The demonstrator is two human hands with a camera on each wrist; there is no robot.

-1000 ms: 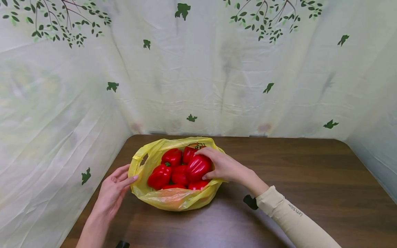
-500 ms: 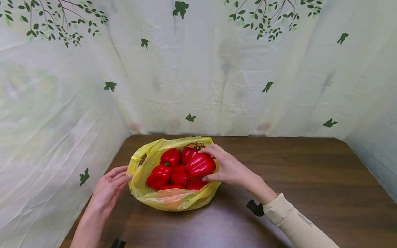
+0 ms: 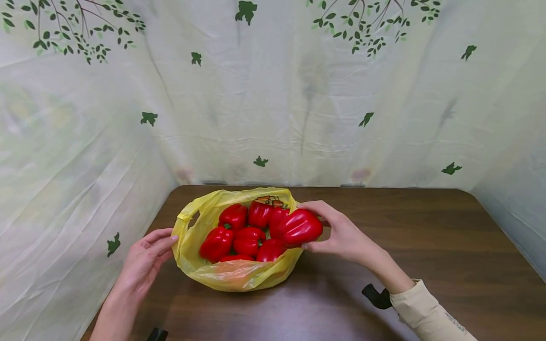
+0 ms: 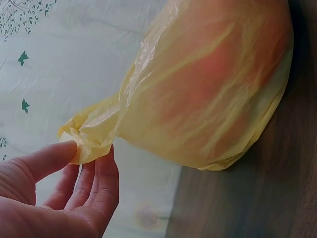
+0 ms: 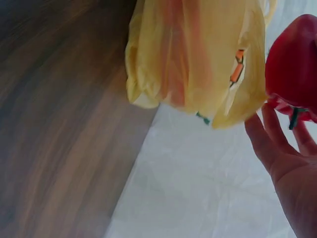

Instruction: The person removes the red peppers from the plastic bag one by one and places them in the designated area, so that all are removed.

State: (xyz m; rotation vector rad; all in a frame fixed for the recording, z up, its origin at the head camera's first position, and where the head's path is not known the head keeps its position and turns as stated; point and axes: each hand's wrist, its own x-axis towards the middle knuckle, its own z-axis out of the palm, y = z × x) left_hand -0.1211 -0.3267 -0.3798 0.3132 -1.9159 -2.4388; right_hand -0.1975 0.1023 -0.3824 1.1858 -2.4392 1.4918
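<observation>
A yellow plastic bag (image 3: 239,279) stands on the table with its mouth spread, and several red bell peppers (image 3: 216,244) lie inside. My left hand (image 3: 142,260) pinches the bag's left edge between thumb and fingers; the left wrist view shows the crumpled yellow rim (image 4: 91,141) in that pinch. At the bag's right edge my right hand (image 3: 345,237) grips a red bell pepper (image 3: 303,228), raised above the others. In the right wrist view this pepper (image 5: 294,64) has its green stem towards the palm. The bag's side hides the lower peppers.
The brown wooden table (image 3: 426,246) extends to the right of the bag and in front of it. A pale curtain (image 3: 332,118) with printed leaves hangs behind the table and along both sides. Black wrist cameras (image 3: 377,297) sit on the wrists.
My right hand has moved right with the gripped bell pepper, from the middle of the heap to the bag's right edge, uncovering peppers below. The left hand keeps its pinch, shifting slightly left.
</observation>
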